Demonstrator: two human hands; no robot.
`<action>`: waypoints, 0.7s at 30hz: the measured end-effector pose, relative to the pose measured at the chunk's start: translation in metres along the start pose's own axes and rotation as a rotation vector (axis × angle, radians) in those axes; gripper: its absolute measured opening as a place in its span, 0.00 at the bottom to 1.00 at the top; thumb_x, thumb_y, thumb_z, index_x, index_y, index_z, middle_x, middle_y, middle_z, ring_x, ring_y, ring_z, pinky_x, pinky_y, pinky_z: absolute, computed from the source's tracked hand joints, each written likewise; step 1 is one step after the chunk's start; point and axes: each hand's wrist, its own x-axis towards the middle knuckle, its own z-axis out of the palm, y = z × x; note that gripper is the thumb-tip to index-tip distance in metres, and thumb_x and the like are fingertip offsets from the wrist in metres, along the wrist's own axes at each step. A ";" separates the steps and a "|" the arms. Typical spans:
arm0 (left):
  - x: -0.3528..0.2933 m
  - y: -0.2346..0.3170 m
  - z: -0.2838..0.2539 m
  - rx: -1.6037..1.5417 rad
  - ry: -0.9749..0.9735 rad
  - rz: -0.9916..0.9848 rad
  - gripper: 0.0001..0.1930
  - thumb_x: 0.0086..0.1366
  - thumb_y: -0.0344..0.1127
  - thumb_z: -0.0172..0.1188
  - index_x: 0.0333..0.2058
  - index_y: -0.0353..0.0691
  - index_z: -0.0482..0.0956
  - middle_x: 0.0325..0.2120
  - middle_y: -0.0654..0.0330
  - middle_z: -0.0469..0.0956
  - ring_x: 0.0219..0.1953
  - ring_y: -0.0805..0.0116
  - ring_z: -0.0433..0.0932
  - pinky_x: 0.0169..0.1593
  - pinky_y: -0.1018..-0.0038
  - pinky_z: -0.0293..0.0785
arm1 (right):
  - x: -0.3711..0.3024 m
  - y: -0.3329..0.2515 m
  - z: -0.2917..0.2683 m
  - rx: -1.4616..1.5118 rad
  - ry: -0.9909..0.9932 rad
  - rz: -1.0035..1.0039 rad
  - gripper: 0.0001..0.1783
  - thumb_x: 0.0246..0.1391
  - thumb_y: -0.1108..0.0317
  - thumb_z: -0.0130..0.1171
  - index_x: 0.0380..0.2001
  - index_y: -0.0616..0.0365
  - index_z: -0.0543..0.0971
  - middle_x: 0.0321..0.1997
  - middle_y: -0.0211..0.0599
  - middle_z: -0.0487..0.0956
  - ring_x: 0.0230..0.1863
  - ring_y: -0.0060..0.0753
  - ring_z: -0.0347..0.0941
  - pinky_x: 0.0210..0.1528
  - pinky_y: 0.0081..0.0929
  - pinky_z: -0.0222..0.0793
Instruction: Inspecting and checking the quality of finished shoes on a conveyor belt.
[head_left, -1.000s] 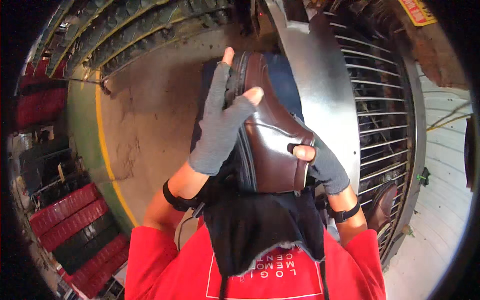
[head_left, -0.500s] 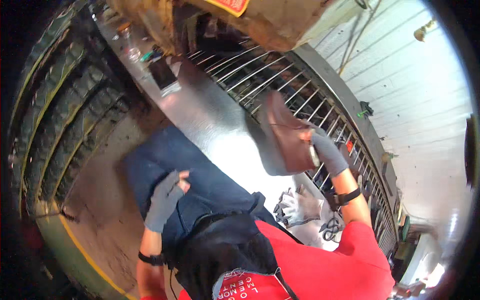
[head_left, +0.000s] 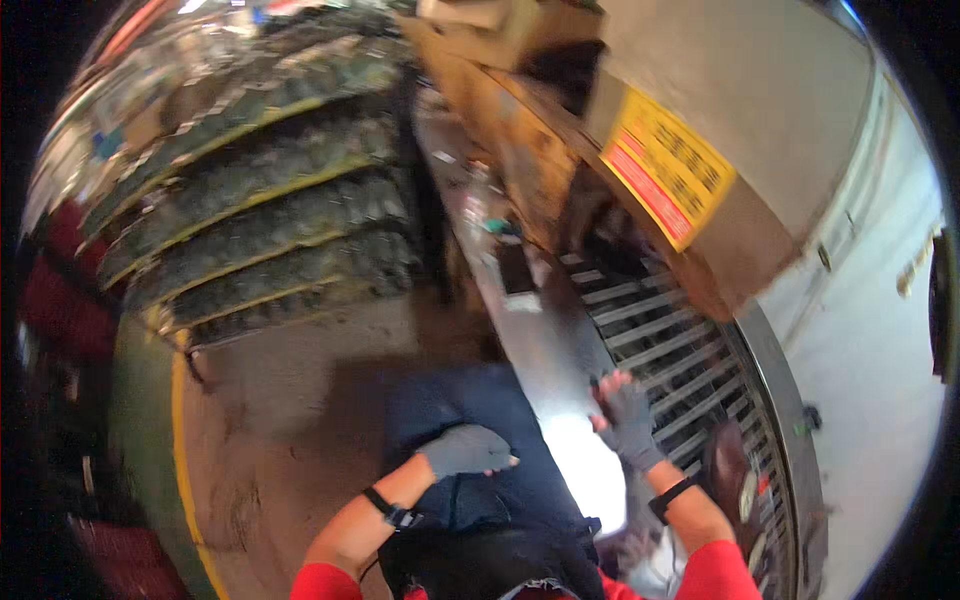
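My right hand (head_left: 628,420), in a grey fingerless glove, hovers above the shiny metal bench top (head_left: 583,455) by the edge of a rack of metal bars. Its fingers are apart, with nothing seen in them. Behind that wrist a brown leather boot (head_left: 727,462) lies on the barred rack (head_left: 668,358), partly hidden by my forearm and blurred. Over my dark blue trousers (head_left: 470,395) is my left hand (head_left: 468,452), also gloved in grey. Its fingers are loosely bent and nothing shows in them.
Green-grey shelving (head_left: 290,220) with yellow edges stands at the left. A rusty machine housing (head_left: 540,150) with a yellow and red label (head_left: 668,165) overhangs the bench's far end. A dark flat object (head_left: 516,272) lies on the bench. White gloves (head_left: 655,565) lie near my right side.
My right hand has let go of the brown boot, which now lies on the bars, and has moved off toward the bench. The view has swung left, bringing in more shelving.
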 end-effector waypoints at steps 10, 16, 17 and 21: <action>-0.002 -0.029 0.011 -0.292 0.026 0.004 0.26 0.74 0.56 0.57 0.32 0.36 0.84 0.27 0.59 0.85 0.28 0.71 0.83 0.36 0.71 0.80 | 0.111 -0.014 0.064 0.137 0.031 0.019 0.36 0.55 0.48 0.67 0.59 0.62 0.77 0.64 0.60 0.74 0.65 0.66 0.69 0.68 0.54 0.65; 0.002 -0.035 0.010 -0.258 0.015 0.017 0.25 0.75 0.56 0.55 0.34 0.36 0.83 0.28 0.59 0.85 0.28 0.72 0.82 0.36 0.72 0.79 | 0.120 -0.030 0.044 0.107 -0.033 0.144 0.32 0.59 0.50 0.66 0.59 0.60 0.79 0.68 0.57 0.72 0.68 0.61 0.68 0.71 0.49 0.63; 0.003 -0.034 0.010 -0.294 0.031 0.010 0.24 0.75 0.55 0.56 0.34 0.36 0.83 0.28 0.59 0.85 0.28 0.71 0.82 0.35 0.72 0.79 | 0.120 -0.028 0.044 0.084 -0.034 0.149 0.32 0.59 0.49 0.66 0.60 0.60 0.78 0.69 0.55 0.72 0.70 0.58 0.67 0.72 0.47 0.62; 0.003 -0.032 0.008 -0.321 0.021 -0.006 0.23 0.75 0.53 0.58 0.36 0.36 0.84 0.28 0.60 0.84 0.28 0.72 0.81 0.35 0.73 0.79 | 0.117 -0.025 0.049 0.104 -0.009 0.149 0.32 0.59 0.48 0.65 0.60 0.58 0.79 0.68 0.52 0.74 0.71 0.56 0.66 0.73 0.47 0.60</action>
